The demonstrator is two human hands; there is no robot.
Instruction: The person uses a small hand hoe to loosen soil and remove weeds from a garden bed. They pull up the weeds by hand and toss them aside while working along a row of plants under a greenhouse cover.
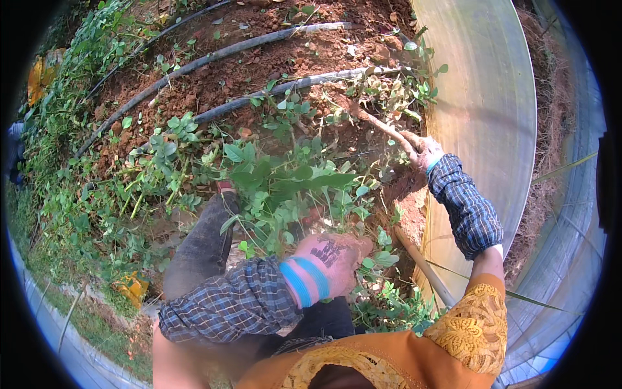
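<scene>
My left hand (pixel 334 256), in a soil-stained pink glove with blue bands at the wrist, is low in front of me with its fingers curled. A bunch of leafy green plants (pixel 285 188) fans out above and beside it; the grip itself is partly hidden. To the right, my right hand (pixel 424 153), in a dirty glove, is closed around a brown stick (pixel 385 126). The stick slants up and left, and its far end meets soil and wilted leaves. Checked sleeve covers wrap both forearms.
Dark hoses (pixel 214 58) cross the reddish soil (pixel 259 71) at the back. A translucent plastic sheet (pixel 483 97) stands along the right side. A wooden pole (pixel 424 266) leans near my right arm. Dense green plants (pixel 78 194) grow at the left, with a yellow piece (pixel 131 290) among them.
</scene>
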